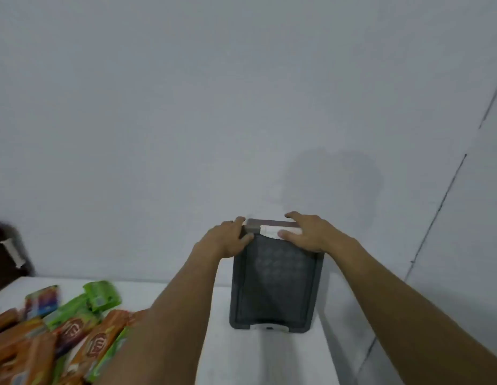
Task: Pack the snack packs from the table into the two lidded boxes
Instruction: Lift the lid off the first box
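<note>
Left hand (pixel 228 240) and right hand (pixel 305 234) grip the far end of the dark lidded box (pixel 273 284), whose lid appears shut. Left of the box, orange and green snack packs (pixel 75 329) lie unpacked in a heap on the white table (pixel 255 359); packing seems barely begun. No second box is visible.

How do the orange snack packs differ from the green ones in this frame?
The orange snack packs are long, narrow bars with a dark red logo; the green snack packs look shorter and more pouch-like. The orange ones lie nearer the camera at the lower left, while one green pack sits farther back, close to the table's far edge. Orange packs appear more numerous. Both kinds lie loose in one pile on the white table, untouched by either hand.
</note>
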Available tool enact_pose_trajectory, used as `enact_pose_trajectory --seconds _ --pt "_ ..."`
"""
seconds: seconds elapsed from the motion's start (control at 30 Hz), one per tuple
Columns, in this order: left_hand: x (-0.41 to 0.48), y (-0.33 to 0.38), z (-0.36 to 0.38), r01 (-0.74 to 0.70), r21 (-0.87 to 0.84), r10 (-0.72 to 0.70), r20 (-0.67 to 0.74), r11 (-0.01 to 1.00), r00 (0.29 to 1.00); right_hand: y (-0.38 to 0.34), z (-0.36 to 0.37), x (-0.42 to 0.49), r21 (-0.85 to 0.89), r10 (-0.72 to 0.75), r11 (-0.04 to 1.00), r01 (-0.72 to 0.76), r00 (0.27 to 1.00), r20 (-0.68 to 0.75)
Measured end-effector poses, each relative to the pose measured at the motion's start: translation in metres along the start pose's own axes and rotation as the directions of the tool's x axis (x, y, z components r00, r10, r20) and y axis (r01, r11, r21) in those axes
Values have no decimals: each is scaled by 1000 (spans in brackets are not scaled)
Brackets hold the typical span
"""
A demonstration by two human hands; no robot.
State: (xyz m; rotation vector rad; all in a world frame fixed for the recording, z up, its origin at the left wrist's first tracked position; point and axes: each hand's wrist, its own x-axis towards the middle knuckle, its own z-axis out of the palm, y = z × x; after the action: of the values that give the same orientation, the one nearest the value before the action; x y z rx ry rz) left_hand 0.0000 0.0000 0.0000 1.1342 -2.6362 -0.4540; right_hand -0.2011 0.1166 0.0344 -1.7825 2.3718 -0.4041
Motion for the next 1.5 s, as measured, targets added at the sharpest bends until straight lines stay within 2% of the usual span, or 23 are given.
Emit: enact_pose_trajectory --seconds 0.13,0.23,0.37,0.47,0.7,0.87,0.93,1.03,1.23,1.4,1.5 --pt "-1 6 28 -20 -151 0 -127 988 992 17 20 5 -184 -211 961 205 977 -15" --pt "-5 9 38 -22 -187 -15 -195 982 981 25 27 10 -306 -305 916 259 946 -112" --pt "-8 10 42 4 -206 -53 -229 979 972 23 27 12 -413 -328 873 258 938 -108" --pt "-12 11 46 17 -259 -84 -252 966 964 25 27 9 -422 -290 881 212 948 -129" --pt "-35 -2 57 8 -336 -93 -236 942 967 37 3 -8 -248 -139 965 84 967 -213" --pt "-59 -18 59 75 -302 -175 -316 950 933 55 -5 -26 -68 86 992 -103 972 -218" --pt "-69 -22 63 137 -407 -277 -307 903 910 62 -1 -36 24 173 985 -172 961 -216" --pt "-81 -15 69 190 -601 -395 -229 776 890 69 13 -51 206 294 945 -254 936 -195" --pt "-103 -14 70 265 -436 -380 -202 860 903 71 59 -93 384 404 871 -308 893 -200" --pt "-139 -30 73 360 -305 -402 -87 882 911 57 93 -145 414 347 878 -239 915 -208" --pt "-172 -35 80 330 -237 -365 -120 914 923 45 114 -177 421 341 875 -239 922 -185"
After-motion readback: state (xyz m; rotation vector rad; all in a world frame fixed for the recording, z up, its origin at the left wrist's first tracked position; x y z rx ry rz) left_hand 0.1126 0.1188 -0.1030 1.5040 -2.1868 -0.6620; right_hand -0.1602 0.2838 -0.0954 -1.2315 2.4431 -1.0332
